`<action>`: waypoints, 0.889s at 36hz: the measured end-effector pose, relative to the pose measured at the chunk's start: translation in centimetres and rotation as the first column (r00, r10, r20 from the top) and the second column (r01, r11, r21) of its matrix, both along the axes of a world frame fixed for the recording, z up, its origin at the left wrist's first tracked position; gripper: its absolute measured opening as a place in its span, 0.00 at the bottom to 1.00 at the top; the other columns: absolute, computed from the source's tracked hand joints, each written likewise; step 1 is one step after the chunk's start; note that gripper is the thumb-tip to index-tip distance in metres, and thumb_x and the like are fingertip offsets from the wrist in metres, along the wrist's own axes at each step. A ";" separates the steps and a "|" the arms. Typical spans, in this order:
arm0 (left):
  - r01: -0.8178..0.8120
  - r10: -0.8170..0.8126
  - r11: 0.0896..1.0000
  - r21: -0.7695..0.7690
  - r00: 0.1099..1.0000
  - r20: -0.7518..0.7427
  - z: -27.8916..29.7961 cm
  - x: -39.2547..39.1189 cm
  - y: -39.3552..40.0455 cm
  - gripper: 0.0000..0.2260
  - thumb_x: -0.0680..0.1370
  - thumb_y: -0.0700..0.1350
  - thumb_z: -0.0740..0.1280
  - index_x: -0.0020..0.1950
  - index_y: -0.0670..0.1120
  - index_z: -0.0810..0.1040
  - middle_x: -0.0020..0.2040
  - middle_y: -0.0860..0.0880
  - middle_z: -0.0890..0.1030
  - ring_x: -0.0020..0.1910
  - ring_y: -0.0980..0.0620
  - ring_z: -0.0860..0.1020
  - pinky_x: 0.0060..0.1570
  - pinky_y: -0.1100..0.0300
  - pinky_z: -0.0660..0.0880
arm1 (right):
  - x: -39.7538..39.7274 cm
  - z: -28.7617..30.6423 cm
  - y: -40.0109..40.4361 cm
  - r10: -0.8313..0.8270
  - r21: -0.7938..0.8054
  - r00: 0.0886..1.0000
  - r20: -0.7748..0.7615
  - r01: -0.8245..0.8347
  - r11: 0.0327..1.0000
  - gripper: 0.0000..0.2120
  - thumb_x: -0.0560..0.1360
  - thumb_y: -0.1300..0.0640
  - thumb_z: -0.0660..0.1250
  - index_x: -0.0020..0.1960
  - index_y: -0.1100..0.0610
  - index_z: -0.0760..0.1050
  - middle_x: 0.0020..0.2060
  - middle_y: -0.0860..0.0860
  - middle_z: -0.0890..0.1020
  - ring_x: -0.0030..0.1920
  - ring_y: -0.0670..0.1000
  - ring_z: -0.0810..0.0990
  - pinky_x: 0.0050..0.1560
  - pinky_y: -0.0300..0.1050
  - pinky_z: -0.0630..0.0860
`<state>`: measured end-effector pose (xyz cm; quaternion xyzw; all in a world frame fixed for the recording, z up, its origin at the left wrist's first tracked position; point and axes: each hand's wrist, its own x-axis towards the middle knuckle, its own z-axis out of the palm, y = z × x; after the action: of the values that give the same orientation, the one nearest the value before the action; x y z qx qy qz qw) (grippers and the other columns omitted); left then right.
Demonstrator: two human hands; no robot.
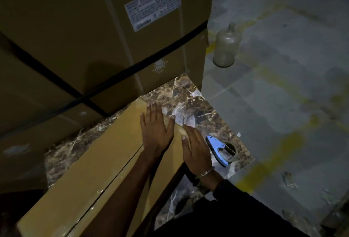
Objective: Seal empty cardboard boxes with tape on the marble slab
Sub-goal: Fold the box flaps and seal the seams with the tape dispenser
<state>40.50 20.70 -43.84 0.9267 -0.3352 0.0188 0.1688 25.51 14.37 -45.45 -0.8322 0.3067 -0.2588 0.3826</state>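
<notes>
A long tan cardboard box (90, 176) lies on the brown veined marble slab (188, 93), a strip of clear tape running along its top seam. My left hand (155, 129) lies flat on the far end of the box top, fingers straight, pressing the tape down. My right hand (195, 149) presses with straight fingers against the box's far end face, where the tape folds over the edge. A blue tape dispenser (220, 150) with its roll lies on the slab just right of my right hand.
A tall stack of large brown boxes (94, 34) bound with black straps and bearing a white label stands right behind the box. A clear plastic jug (226, 46) stands on the grey floor to the right. Tape scraps stick to the slab.
</notes>
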 end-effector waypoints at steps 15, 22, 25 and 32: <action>-0.003 0.002 0.995 0.103 1.000 0.009 0.0 -0.2 -0.5 0.32 0.88 0.62 0.43 0.84 0.44 0.62 0.85 0.44 0.59 0.85 0.45 0.52 0.83 0.41 0.47 | 2.1 3.2 -4.4 0.039 0.101 0.995 -0.097 -0.029 0.994 0.16 0.85 0.44 0.55 0.60 0.49 0.78 0.58 0.48 0.82 0.61 0.51 0.80 0.61 0.48 0.75; -0.133 0.083 0.951 -0.278 0.979 -0.185 0.0 0.9 0.6 0.22 0.89 0.50 0.55 0.82 0.44 0.67 0.82 0.46 0.67 0.83 0.51 0.61 0.82 0.46 0.58 | 5.3 2.9 -2.5 0.253 -0.236 0.901 -0.353 -0.348 0.907 0.23 0.85 0.52 0.57 0.77 0.59 0.68 0.64 0.56 0.82 0.52 0.59 0.85 0.44 0.52 0.80; -0.183 0.174 0.975 -0.124 0.981 -0.086 0.0 2.0 2.6 0.27 0.88 0.57 0.56 0.82 0.42 0.66 0.83 0.43 0.65 0.83 0.45 0.61 0.81 0.45 0.57 | 5.6 3.8 -2.7 0.170 -0.206 0.850 -0.499 -0.307 0.929 0.21 0.86 0.46 0.51 0.69 0.59 0.71 0.52 0.60 0.85 0.47 0.64 0.84 0.44 0.54 0.78; -0.326 0.324 0.940 0.104 0.945 0.035 0.0 4.2 8.1 0.34 0.87 0.66 0.45 0.85 0.43 0.60 0.84 0.40 0.62 0.83 0.42 0.58 0.82 0.42 0.50 | 7.4 3.2 -5.8 0.319 -0.119 0.629 -0.709 -0.554 0.824 0.23 0.85 0.57 0.50 0.78 0.63 0.60 0.56 0.66 0.79 0.54 0.68 0.80 0.53 0.59 0.76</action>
<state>44.67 28.76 -43.80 0.9769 -0.1798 0.0363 0.1101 32.92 8.55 -42.21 -0.9686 0.1598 0.1082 0.1570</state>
